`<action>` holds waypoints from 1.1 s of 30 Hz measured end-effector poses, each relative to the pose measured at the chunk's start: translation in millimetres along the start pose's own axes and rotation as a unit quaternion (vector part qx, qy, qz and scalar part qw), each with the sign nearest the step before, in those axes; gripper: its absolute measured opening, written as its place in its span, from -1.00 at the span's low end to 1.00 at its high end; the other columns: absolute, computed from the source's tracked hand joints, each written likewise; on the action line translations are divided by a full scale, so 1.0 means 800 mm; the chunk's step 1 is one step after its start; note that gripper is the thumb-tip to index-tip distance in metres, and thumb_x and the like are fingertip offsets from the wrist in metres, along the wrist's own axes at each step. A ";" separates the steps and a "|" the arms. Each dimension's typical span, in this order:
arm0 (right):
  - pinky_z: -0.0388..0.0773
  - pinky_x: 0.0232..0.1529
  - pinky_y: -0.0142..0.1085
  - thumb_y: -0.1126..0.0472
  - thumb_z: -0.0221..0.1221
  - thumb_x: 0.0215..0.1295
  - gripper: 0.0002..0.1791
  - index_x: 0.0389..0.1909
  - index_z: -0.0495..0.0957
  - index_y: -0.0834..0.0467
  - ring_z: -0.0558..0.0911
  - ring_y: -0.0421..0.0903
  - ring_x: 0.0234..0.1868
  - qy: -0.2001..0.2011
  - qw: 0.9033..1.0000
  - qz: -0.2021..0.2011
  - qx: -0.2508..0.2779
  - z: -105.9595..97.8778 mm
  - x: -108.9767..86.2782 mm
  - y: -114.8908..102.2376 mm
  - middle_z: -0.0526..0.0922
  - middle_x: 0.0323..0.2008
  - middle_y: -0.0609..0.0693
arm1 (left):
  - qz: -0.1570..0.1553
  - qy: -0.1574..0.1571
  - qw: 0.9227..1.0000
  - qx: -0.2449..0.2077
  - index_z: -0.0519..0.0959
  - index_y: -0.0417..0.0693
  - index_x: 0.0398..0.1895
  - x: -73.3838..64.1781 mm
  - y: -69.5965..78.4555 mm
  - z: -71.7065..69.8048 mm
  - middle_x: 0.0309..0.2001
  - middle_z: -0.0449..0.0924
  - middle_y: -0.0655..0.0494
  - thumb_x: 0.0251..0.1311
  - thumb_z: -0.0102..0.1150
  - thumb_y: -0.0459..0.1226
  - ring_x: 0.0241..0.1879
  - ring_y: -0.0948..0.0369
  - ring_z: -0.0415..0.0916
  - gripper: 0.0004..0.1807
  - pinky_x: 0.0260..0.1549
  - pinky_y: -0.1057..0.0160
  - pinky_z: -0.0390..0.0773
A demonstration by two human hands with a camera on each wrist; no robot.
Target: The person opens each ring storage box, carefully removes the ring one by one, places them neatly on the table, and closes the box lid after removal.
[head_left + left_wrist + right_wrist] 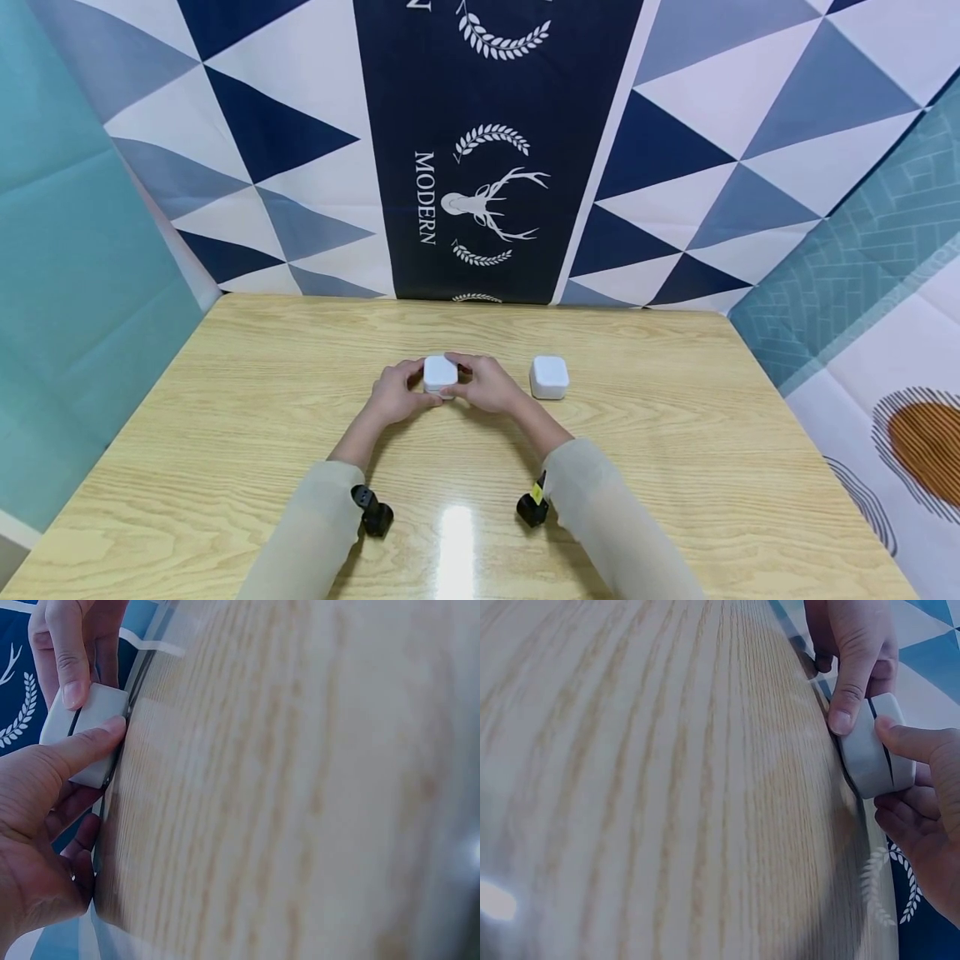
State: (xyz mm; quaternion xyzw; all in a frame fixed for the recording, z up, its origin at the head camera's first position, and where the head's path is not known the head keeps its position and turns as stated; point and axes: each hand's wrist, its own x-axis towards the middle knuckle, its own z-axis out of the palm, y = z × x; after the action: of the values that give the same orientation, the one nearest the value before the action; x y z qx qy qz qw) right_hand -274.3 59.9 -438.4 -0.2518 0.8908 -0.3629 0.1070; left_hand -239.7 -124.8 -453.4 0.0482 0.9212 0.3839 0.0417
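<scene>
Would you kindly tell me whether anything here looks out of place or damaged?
The backdrop looks odd: its deer and the word MODERN lie sideways. The held white box shows a dark seam, so its upper part may not be fully seated. I see no damage.

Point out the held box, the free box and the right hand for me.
Held box (439, 372): head view, on its top face.
Free box (550, 372): head view, on its top face.
Right hand (489, 386): head view, on its back.
</scene>
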 end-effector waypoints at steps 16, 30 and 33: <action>0.46 0.03 -0.26 0.04 0.30 0.12 -0.30 0.29 0.35 0.14 0.50 -0.18 0.11 -0.002 1.000 0.007 0.018 0.000 -0.001 0.000 0.48 0.22 0.07 | 0.004 0.001 1.000 0.000 0.32 -0.14 0.32 0.000 -0.002 0.002 0.21 0.44 -0.07 -0.02 0.38 -0.07 0.26 -0.09 0.28 -0.19 0.17 -0.19 0.24; 0.44 0.13 -0.20 0.03 0.31 0.12 -0.30 0.27 0.36 0.16 0.49 -0.14 0.15 -0.001 1.000 0.007 0.023 -0.001 0.000 -0.001 0.48 0.22 0.09 | 0.004 0.002 1.000 -0.010 0.33 -0.10 0.32 0.000 -0.002 0.001 0.22 0.44 -0.05 -0.02 0.39 -0.11 0.26 -0.06 0.31 -0.21 0.17 -0.17 0.26; 0.44 0.13 -0.20 0.02 0.31 0.12 -0.30 0.28 0.36 0.15 0.49 -0.13 0.16 -0.004 0.999 0.013 0.030 -0.002 0.000 -0.001 0.48 0.22 0.08 | 0.004 0.003 1.000 -0.010 0.33 -0.10 0.32 0.000 -0.002 0.001 0.22 0.44 -0.05 -0.02 0.39 -0.11 0.25 -0.05 0.31 -0.21 0.17 -0.16 0.27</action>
State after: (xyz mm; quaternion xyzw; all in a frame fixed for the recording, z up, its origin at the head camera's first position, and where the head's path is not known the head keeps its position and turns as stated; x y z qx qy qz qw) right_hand -274.6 60.1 -436.8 -0.2387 0.8822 -0.3870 0.1226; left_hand -239.7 -125.6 -454.8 0.0501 0.9173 0.3932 0.0379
